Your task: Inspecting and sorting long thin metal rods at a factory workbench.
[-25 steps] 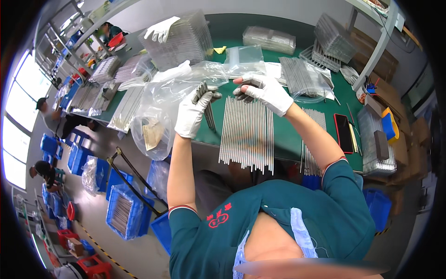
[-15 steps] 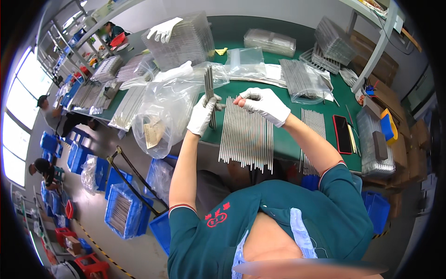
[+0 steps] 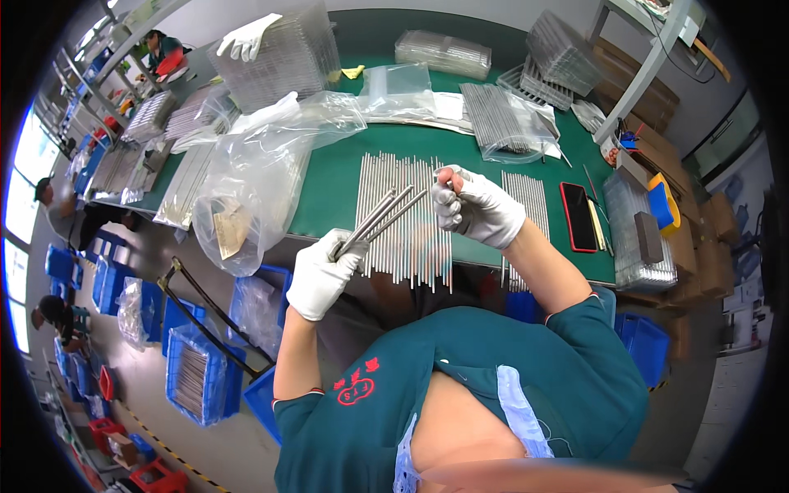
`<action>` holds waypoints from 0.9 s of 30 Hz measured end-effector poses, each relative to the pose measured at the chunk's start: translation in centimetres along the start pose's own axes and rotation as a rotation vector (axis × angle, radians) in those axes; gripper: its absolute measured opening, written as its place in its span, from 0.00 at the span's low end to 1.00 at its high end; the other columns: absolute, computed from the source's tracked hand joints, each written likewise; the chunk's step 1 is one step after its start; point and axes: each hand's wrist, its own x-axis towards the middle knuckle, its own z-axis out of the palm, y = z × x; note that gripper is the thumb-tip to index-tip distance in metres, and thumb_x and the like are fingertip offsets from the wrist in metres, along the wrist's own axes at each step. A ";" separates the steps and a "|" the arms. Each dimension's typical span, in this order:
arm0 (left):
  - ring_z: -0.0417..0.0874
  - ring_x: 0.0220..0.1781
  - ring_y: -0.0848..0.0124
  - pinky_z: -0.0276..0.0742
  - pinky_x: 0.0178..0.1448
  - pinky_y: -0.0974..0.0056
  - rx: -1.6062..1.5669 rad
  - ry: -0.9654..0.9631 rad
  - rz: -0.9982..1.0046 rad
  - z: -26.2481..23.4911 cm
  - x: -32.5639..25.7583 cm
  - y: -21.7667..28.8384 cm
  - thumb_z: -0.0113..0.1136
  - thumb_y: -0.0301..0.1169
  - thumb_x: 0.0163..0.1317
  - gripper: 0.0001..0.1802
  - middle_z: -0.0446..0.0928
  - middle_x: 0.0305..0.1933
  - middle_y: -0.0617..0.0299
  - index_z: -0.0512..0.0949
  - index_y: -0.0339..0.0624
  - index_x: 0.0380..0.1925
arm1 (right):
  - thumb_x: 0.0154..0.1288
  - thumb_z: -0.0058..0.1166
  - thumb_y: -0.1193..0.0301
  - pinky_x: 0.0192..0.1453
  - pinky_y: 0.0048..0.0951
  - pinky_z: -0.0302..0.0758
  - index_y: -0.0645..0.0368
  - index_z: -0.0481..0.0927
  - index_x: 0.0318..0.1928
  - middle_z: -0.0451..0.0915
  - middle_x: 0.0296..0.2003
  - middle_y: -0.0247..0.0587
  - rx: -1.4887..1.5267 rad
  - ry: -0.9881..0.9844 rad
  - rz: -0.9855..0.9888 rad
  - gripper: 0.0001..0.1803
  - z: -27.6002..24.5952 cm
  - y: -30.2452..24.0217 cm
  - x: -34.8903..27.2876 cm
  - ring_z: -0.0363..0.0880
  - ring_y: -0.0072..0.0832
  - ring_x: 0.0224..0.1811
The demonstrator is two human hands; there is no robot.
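Note:
My left hand (image 3: 326, 271), in a white glove, is wrapped round a few thin metal rods (image 3: 386, 215), which slant up and to the right. My right hand (image 3: 477, 207), gloved with bare fingertips showing, is closed with curled fingers close to the upper ends of those rods. Whether anything is inside its fingers is hidden. Beneath both hands, a row of metal rods (image 3: 399, 177) lies side by side on the green table (image 3: 337, 172), its near ends jutting past the front edge. A smaller row of rods (image 3: 526, 193) lies partly behind my right forearm.
A clear plastic bag (image 3: 246, 193) spreads at the left. Stacked clear trays (image 3: 288, 57) carry a white glove (image 3: 246, 37). Bagged rods (image 3: 501, 119) lie at the back. A red-edged phone (image 3: 578, 218) is at the right. Blue crates (image 3: 197, 374) stand on the floor; people sit farther left.
My left hand has come down and towards me, tipping its rods from upright to slanting right. My right hand has turned and curled nearer the rods' ends. The whole view has shifted slightly.

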 end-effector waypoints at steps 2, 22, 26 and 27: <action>0.71 0.17 0.81 0.68 0.24 0.73 0.086 0.041 0.040 0.4 -0.5 -0.4 0.58 0.34 0.56 0.10 0.73 0.15 0.65 0.75 0.37 0.26 | 0.58 0.53 0.66 0.27 0.18 0.61 0.54 0.72 0.38 0.68 0.24 0.29 -0.066 0.007 0.031 0.09 0.6 0.3 -0.1 0.62 0.18 0.23; 0.77 0.21 0.76 0.71 0.29 0.71 -0.051 -0.077 -0.112 0.2 -1.6 0.0 0.56 0.37 0.57 0.12 0.77 0.19 0.62 0.77 0.38 0.29 | 0.55 0.56 0.69 0.27 0.19 0.68 0.61 0.73 0.37 0.74 0.25 0.34 -0.530 0.143 0.059 0.11 0.7 0.0 -0.4 0.70 0.20 0.25; 0.78 0.22 0.73 0.71 0.29 0.71 -0.015 -0.066 -0.121 0.1 -1.7 0.1 0.54 0.39 0.57 0.13 0.77 0.19 0.62 0.78 0.39 0.29 | 0.52 0.58 0.74 0.37 0.21 0.74 0.63 0.77 0.40 0.77 0.32 0.38 -0.886 0.233 -0.034 0.13 2.1 -0.6 -1.0 0.75 0.21 0.33; 0.78 0.22 0.73 0.71 0.29 0.71 -0.018 -0.064 -0.124 0.0 -1.8 0.2 0.54 0.39 0.57 0.13 0.77 0.19 0.62 0.78 0.39 0.29 | 0.52 0.58 0.74 0.37 0.21 0.74 0.63 0.77 0.40 0.77 0.32 0.38 -0.887 0.231 -0.030 0.13 2.2 -0.4 -1.1 0.75 0.21 0.33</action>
